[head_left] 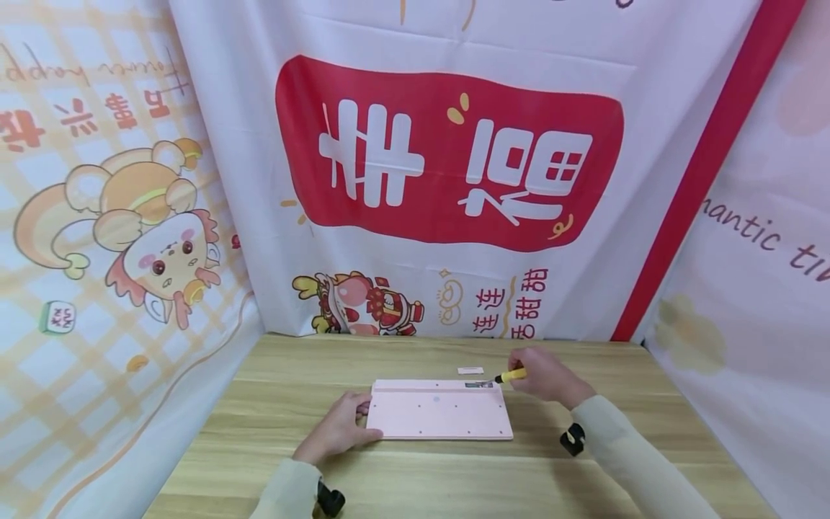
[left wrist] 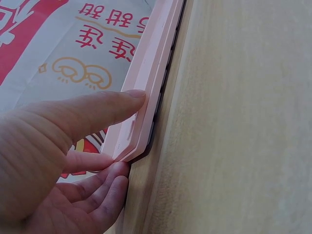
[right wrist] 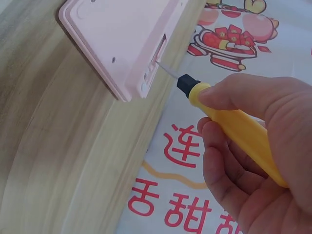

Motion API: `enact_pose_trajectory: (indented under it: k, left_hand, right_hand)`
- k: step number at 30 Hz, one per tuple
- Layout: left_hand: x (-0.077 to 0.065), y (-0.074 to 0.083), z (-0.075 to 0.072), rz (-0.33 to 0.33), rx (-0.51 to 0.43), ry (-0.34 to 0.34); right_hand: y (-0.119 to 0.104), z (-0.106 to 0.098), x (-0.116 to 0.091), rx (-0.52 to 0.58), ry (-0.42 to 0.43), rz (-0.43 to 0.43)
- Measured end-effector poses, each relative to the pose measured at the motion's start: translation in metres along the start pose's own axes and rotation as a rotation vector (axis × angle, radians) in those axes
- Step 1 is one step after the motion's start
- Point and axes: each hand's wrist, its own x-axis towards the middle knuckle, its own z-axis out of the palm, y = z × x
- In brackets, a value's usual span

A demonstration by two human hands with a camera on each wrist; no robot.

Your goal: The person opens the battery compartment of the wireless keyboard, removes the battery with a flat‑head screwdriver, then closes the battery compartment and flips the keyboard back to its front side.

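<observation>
A pink keyboard [head_left: 437,414] lies face down on the table, and dark keys show along its underside in the left wrist view. My left hand [head_left: 344,425] grips its left end, the thumb [left wrist: 131,95] along the near edge and the fingers at the corner. In my right hand [head_left: 547,378] is a yellow-handled screwdriver [right wrist: 243,134], held between thumb and curled fingers. Its thin metal tip reaches into an open battery compartment [head_left: 480,385] near the far right corner of the keyboard. Just beyond that compartment lies a small pink cover [head_left: 470,370].
The wooden table [head_left: 454,483] extends on every side of the keyboard. Behind it hangs a white cloth [head_left: 570,303] with red printing, and printed cloths also hang at the left and right. Small screw holes dot the keyboard's back.
</observation>
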Motion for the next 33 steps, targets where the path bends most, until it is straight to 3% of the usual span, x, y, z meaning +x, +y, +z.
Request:
enact_pose_trajectory:
  k: [13,23,33]
  left_hand:
    - [0.000,-0.001,-0.001,-0.005,0.006,0.007]
    - [0.000,0.001,0.001,-0.001,-0.006,-0.006]
    - [-0.002,0.000,0.000,0.019,-0.002,0.001]
  right_hand:
    - [-0.022,-0.004,0.014,-0.067,-0.024,0.049]
    - [-0.054,-0.012,0.036,-0.146,-0.130,0.153]
    - [-0.068,-0.007,0.045,-0.173,-0.202,0.174]
